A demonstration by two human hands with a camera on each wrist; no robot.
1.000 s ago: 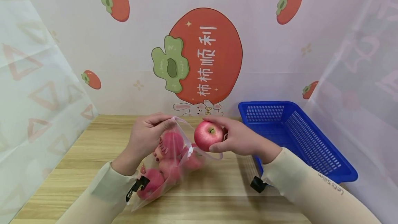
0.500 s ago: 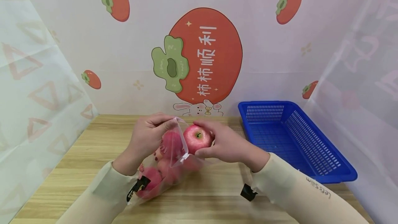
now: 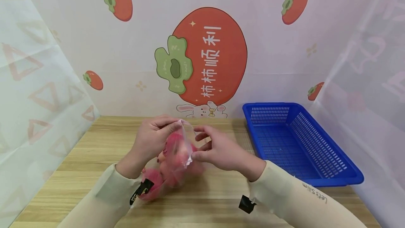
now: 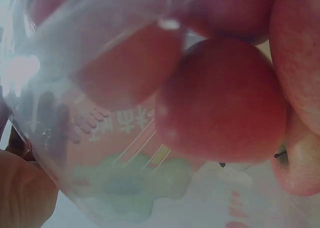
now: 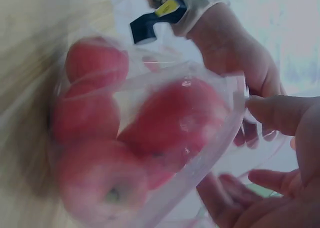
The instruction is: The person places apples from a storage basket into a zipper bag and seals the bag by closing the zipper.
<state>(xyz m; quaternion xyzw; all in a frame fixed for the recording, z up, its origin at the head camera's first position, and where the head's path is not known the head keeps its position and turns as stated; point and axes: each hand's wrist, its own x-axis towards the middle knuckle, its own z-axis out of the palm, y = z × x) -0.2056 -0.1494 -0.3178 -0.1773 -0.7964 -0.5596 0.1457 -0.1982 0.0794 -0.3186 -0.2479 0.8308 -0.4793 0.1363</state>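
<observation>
A clear plastic zip bag [image 3: 184, 137] with printed pictures and a white slider [image 3: 188, 161] lies tilted on the table. Several red apples [image 5: 102, 183] fill it, and more of them press against the film in the left wrist view. My left hand [image 3: 151, 137] pinches the bag's rim between thumb and fingers, holding the mouth raised. At the opposite side of the mouth is my right hand [image 3: 221, 150], its fingers spread apart with no apple between them. Its thumb is right by the slider. In the right wrist view, its fingertips [image 5: 267, 113] overlap the bag's edge.
To the right stands a blue perforated plastic basket [image 3: 349, 180] with its bottom showing. The wooden table [image 3: 79, 164] meets a printed backdrop [image 3: 269, 55] behind, with cloth walls on both sides. A black wrist mount [image 3: 246, 204] hangs under the right sleeve.
My right hand has moved left with an apple, put it into the bag's mouth and let it go. My left hand keeps its pinch on the rim, almost still.
</observation>
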